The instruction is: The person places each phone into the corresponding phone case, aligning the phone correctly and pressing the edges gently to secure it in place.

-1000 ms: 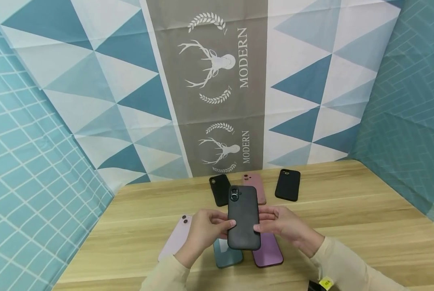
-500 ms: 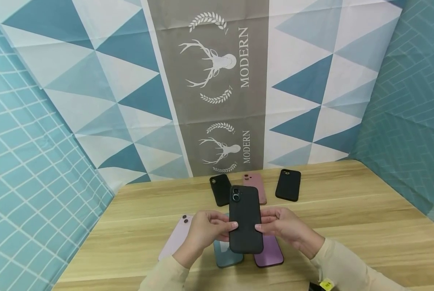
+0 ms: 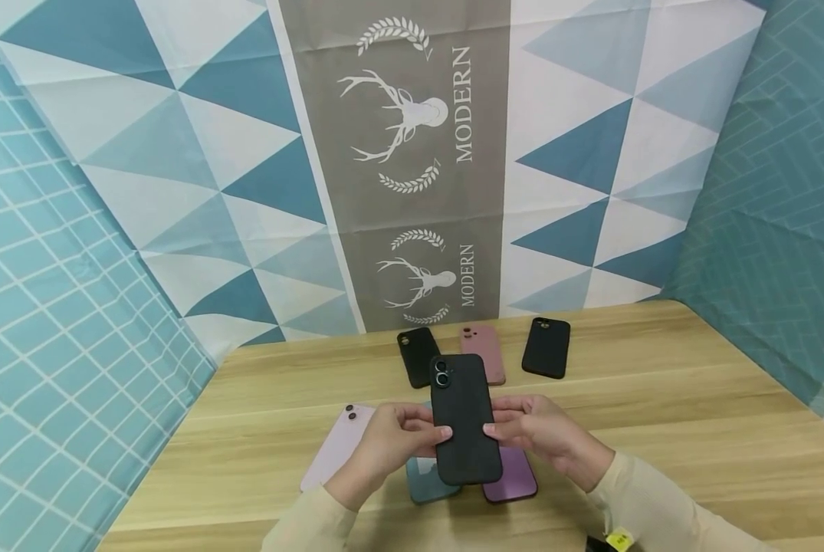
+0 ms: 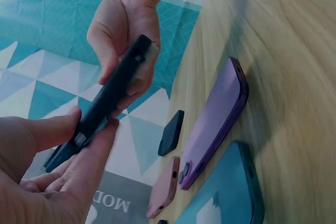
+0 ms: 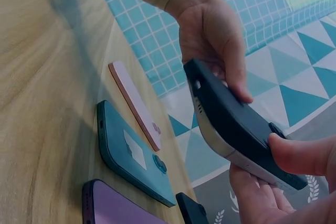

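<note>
Both hands hold a smartphone with a black case (image 3: 465,422) above the table, its back and twin camera lenses facing up. My left hand (image 3: 387,441) pinches its left side, thumb on the back and fingers underneath. On the opposite side my right hand (image 3: 546,431) pinches it the same way. In the right wrist view the silver edge of the smartphone (image 5: 212,137) shows below the black case (image 5: 231,111), so the case does not cover that side fully. Beneath the hands lie a teal phone (image 3: 434,484) and a purple phone (image 3: 511,477), both partly hidden.
A pale pink phone (image 3: 336,452) lies left of the hands on the wooden table (image 3: 660,399). Behind stand out a black case (image 3: 417,354), a pink case (image 3: 484,349) and another black case (image 3: 546,349). A patterned cloth (image 3: 425,184) hangs at the back.
The black-cased smartphone has tilted slightly, its near end now a little lower and to the right in the head view. Both hands keep their hold and have barely moved.
</note>
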Demonstrator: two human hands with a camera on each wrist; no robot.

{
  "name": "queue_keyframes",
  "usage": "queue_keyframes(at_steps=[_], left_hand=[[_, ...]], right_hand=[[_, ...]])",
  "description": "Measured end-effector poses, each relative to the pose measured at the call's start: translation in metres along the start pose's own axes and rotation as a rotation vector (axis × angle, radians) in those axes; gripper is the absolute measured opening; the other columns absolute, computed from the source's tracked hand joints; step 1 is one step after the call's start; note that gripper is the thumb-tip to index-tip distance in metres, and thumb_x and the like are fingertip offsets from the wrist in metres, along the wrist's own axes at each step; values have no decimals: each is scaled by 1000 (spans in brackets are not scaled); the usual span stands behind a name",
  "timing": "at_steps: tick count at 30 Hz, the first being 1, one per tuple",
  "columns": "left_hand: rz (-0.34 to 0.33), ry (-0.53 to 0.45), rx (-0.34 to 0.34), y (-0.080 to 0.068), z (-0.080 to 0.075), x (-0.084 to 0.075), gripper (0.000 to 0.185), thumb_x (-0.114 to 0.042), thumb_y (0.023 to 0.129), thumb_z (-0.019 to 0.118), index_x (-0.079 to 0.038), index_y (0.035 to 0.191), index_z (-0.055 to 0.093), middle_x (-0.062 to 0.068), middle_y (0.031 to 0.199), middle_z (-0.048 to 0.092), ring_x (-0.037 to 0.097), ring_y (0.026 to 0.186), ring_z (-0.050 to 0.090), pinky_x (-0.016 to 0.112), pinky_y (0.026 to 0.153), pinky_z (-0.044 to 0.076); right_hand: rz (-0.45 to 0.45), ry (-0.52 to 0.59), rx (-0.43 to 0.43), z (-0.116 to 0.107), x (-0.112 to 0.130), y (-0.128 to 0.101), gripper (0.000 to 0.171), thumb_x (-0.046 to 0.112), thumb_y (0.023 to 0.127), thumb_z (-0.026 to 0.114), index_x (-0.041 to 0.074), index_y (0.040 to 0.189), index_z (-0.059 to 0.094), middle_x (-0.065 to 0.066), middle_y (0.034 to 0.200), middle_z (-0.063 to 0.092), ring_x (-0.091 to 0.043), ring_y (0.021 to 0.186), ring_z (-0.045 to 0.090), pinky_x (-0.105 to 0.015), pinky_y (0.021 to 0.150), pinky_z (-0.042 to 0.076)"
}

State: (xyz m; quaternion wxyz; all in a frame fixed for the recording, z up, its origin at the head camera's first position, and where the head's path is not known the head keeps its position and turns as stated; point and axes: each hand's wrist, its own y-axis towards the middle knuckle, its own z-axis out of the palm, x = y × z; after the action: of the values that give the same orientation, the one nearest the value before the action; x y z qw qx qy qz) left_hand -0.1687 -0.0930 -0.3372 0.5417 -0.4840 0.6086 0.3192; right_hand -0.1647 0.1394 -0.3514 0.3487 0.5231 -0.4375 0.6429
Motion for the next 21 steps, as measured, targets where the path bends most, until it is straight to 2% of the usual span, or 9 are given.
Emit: queue_keyframes(at_steps=[4,7,11,16,21], left_hand=[[-26,-55,18,2,1,3,32,-13,86,70,9,109,63,14,92,75,16,78,74,30,77,61],[-36,-93,-10,2,4,4,35,-12,87,70,10,112,61,7,88,74,11,78,71,28,76,60],[-6,-108,-73,-2,8,0,31,-11,87,69,7,109,59,0,82,69,7,75,67,25,74,59],[24,-129,-168,-3,7,-11,23,-10,88,67,2,103,55,-5,76,58,5,74,60,23,73,56],[58,-145,-253,-1,5,-21,22,-11,88,68,3,99,56,-4,73,60,6,72,62,26,76,58]], right_hand=[[5,7,-22,3,1,0,67,8,87,67,-17,139,34,-29,133,54,-11,100,67,-30,91,56],[-4,4,-15,3,2,0,67,11,88,67,-15,141,34,-24,131,57,-9,102,65,-31,94,55],[-39,3,56,1,5,0,71,16,89,67,-12,143,31,-14,128,59,-8,106,63,-28,97,52],[-69,4,149,2,8,-4,71,17,86,71,-16,139,35,-9,118,67,-9,101,66,-25,92,54],[-72,52,110,9,10,-9,66,9,85,71,-18,136,38,-7,110,70,-12,96,70,-30,92,56]])
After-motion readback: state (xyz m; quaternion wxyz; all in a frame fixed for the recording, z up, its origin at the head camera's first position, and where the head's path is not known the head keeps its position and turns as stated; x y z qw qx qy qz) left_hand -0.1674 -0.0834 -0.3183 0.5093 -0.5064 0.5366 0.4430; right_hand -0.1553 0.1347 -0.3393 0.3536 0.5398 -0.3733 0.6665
